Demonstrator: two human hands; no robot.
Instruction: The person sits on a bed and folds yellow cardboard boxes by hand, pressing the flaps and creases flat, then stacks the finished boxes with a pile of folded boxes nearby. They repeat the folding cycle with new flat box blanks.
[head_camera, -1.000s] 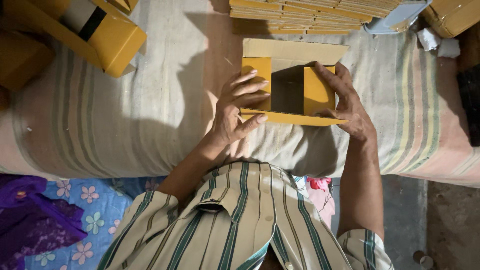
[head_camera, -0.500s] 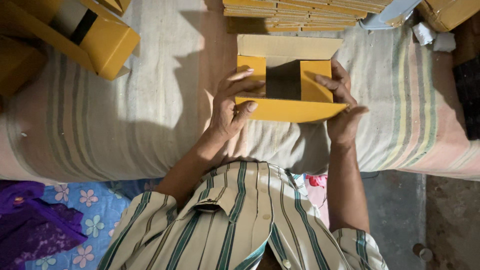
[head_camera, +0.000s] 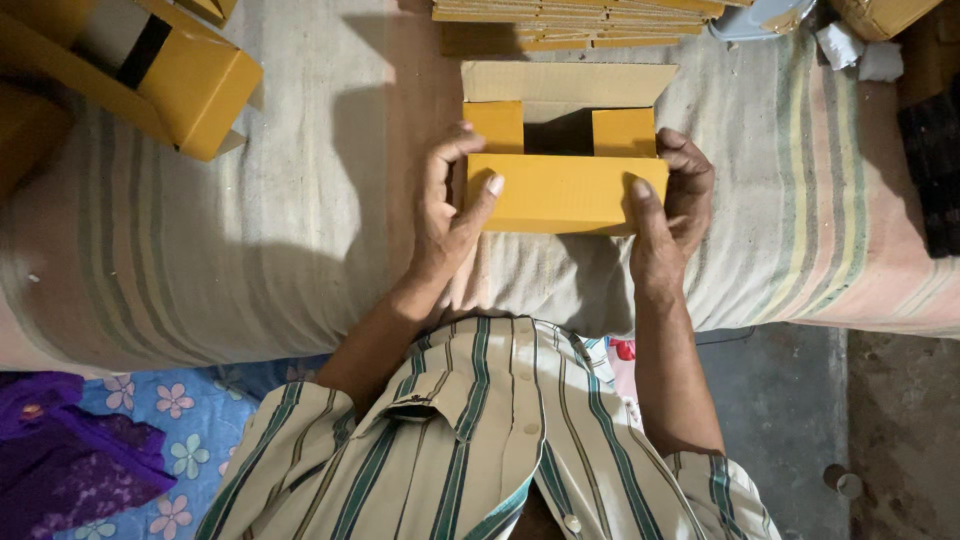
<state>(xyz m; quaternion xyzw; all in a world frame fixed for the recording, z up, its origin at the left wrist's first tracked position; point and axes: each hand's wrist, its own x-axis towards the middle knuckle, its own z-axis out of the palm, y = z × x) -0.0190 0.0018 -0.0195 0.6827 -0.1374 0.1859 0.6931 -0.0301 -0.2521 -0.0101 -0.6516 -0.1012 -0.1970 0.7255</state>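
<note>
A small yellow cardboard box rests on the striped cloth surface in front of me. Both hands hold it. My left hand grips its left end, thumb pressed on the near yellow flap. My right hand grips the right end, thumb on the same flap, fingers wrapped round the side. The far brown flap stands open, and two short side flaps are folded in over a dark opening.
A stack of flat yellow cardboard blanks lies at the far edge. Assembled yellow boxes sit at the far left. A purple cloth and a blue flowered fabric lie lower left. Bare floor shows lower right.
The box has been turned and laid flatter. The side flaps folded inward, and the near flap came up under both thumbs. My hands shifted to the box's ends.
</note>
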